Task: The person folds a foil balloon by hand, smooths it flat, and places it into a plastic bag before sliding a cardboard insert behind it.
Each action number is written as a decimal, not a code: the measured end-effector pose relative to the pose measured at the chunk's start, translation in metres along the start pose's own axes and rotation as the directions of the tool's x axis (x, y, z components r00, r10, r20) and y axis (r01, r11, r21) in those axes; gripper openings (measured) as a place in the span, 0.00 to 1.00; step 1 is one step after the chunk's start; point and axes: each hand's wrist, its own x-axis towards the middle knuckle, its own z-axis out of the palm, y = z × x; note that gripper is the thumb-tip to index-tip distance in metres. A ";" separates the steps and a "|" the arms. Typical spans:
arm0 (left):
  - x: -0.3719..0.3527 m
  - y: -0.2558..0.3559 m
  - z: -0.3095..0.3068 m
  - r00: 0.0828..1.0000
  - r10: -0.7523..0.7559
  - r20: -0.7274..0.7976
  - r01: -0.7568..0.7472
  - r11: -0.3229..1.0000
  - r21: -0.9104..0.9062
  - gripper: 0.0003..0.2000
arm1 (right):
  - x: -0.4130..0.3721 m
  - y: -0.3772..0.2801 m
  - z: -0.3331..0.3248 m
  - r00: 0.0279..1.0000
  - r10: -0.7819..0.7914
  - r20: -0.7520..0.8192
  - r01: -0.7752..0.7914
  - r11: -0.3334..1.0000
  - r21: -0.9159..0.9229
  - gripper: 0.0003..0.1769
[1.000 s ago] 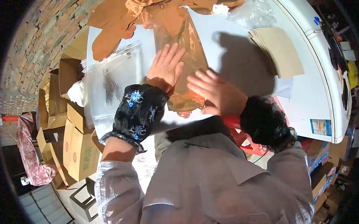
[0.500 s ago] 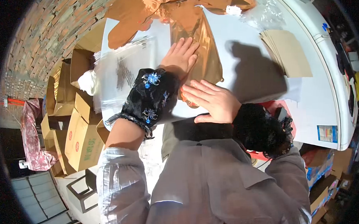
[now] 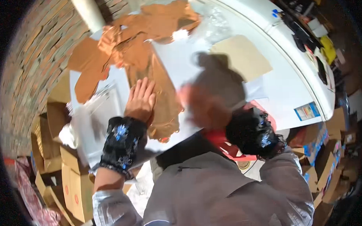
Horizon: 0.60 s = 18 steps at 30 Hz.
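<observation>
My left hand [image 3: 141, 100] lies flat with its fingers stretched out on the left side of a shiny copper-brown sheet [image 3: 162, 101], which rests on the white table [image 3: 183, 59]. Just right of the sheet's lower part is my right hand [image 3: 206, 106], smeared by motion, its fingers not clear. More crumpled brown sheets [image 3: 158, 24] are heaped toward the far side, joined or overlapping with the long one. Clear plastic sheets [image 3: 95, 124] lie left of my left hand.
Beige sheets [image 3: 243, 57] and crinkled clear plastic [image 3: 216, 26] lie at the back right. A white crumpled piece [image 3: 180, 34] sits by the brown heap. Open cardboard boxes [image 3: 76, 188] stand at the lower left, a brick wall [image 3: 40, 66] behind.
The view has turned, shifting the table contents left and down. My right hand has moved right, off the lower end of the brown sheet; my left hand still lies on it.
</observation>
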 end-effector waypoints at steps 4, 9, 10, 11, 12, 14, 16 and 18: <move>-0.001 -0.002 0.000 0.997 -0.009 0.083 0.008 1.000 0.019 0.24 | -0.035 0.124 -0.098 0.852 0.313 -0.421 -0.517 0.634 -0.575 0.35; -0.001 -0.004 0.004 0.998 -0.015 0.062 0.015 1.000 0.004 0.24 | -0.107 0.234 -0.150 0.385 0.865 -0.322 -0.899 0.273 -0.341 0.60; -0.002 -0.003 0.004 0.998 -0.015 0.060 0.014 1.000 0.011 0.24 | -0.108 0.234 -0.153 0.332 0.899 -0.285 -0.915 0.234 -0.329 0.58; -0.001 -0.003 0.003 0.998 -0.015 0.056 0.014 1.000 0.020 0.24 | -0.109 0.235 -0.156 0.336 0.887 -0.315 -0.910 0.220 -0.352 0.54; -0.001 -0.003 0.003 0.998 -0.015 0.055 0.014 0.999 0.029 0.24 | -0.111 0.234 -0.158 0.339 0.876 -0.343 -0.905 0.204 -0.374 0.51; 0.001 -0.003 0.011 0.999 -0.018 0.043 0.018 1.000 0.006 0.24 | -0.121 0.236 -0.163 0.353 0.838 -0.416 -0.916 0.220 -0.335 0.41; -0.004 -0.007 0.011 0.999 -0.039 0.037 0.039 0.999 0.012 0.24 | -0.148 0.275 -0.171 0.360 0.835 -0.417 -0.928 0.273 -0.255 0.26; -0.003 -0.004 0.007 0.998 -0.054 0.039 0.053 0.998 0.044 0.24 | -0.159 0.259 -0.174 0.288 0.913 -0.289 -0.771 0.400 0.495 0.13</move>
